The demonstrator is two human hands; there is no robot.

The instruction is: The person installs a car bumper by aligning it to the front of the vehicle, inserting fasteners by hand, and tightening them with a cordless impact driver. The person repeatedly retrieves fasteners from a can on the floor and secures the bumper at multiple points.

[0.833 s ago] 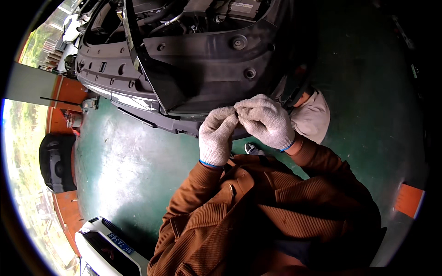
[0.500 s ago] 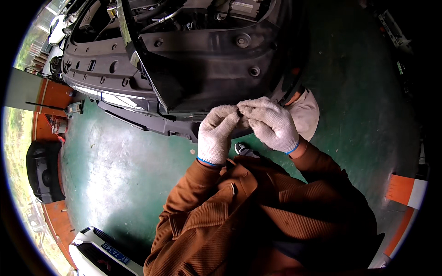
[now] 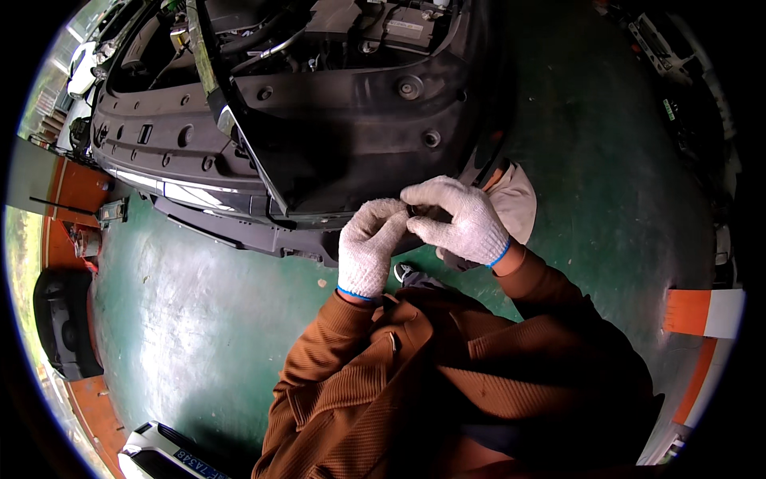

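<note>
Both of my hands wear off-white knitted gloves with blue cuffs and meet just off the front of a car. My left hand (image 3: 369,249) is closed, its thumb and fingertips pressed together. My right hand (image 3: 464,222) curls its thumb and fingers round from the right in a pinch. A small dark piece (image 3: 412,211) shows between the fingertips of the two hands; most of it is hidden, and its kind cannot be made out. Just beyond the left hand, a long dark strip with a shiny edge (image 3: 254,152) slants over the car's front cover (image 3: 351,104).
The open engine bay holds a battery (image 3: 407,30). Below the car's front is a dark bumper part (image 3: 207,227). Close by on the right, another person's beige clothing (image 3: 515,203) shows. A white bumper (image 3: 155,447) lies on the green floor (image 3: 191,319) at lower left.
My right thumb and fingers have spread further apart around the small dark piece, which shows more plainly. The view has shifted slightly, moving the car left in the picture.
</note>
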